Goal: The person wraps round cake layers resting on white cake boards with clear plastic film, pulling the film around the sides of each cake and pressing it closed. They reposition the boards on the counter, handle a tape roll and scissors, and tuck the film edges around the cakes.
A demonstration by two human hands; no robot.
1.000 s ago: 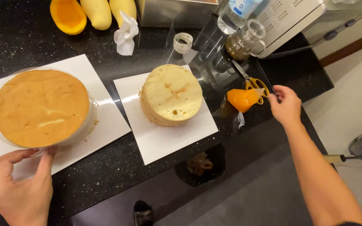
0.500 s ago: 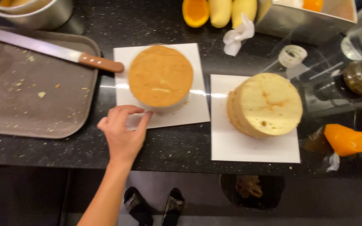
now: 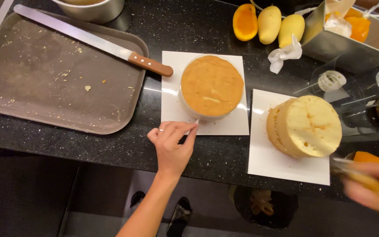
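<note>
A: Obs., left to right. Far left of the left hand (image 3: 172, 145) lay a dull grey metal baking tray (image 3: 31, 101) scattered with crumbs, a long steel-bladed knife with a brown wooden handle (image 3: 93, 41) across its upper right corner.

B: Left hand state?

A: Fingers curled, thumb and fingertips pinching the lower left corner of the white square cake board (image 3: 172, 96). On that board, just above the hand, sat the round golden-brown sponge cake (image 3: 211, 85).

B: Step in hand?

A: Judged: positioning that board on the black speckled countertop (image 3: 110, 145). Sliding it would call for a flat, even pull so the cake does not shift.

B: Right of it?

A: A second white board (image 3: 281, 166), almost touching the first, carried a pale stack of sponge layers (image 3: 305, 127). The right hand (image 3: 371, 186) was motion-blurred at the frame edge, closed around a slim tool, kind not discernible.

B: Obstructions?

A: The knife handle lay just beside the board's upper left corner; mangoes (image 3: 268, 24) and crumpled tissue (image 3: 284, 55) beyond.
</note>
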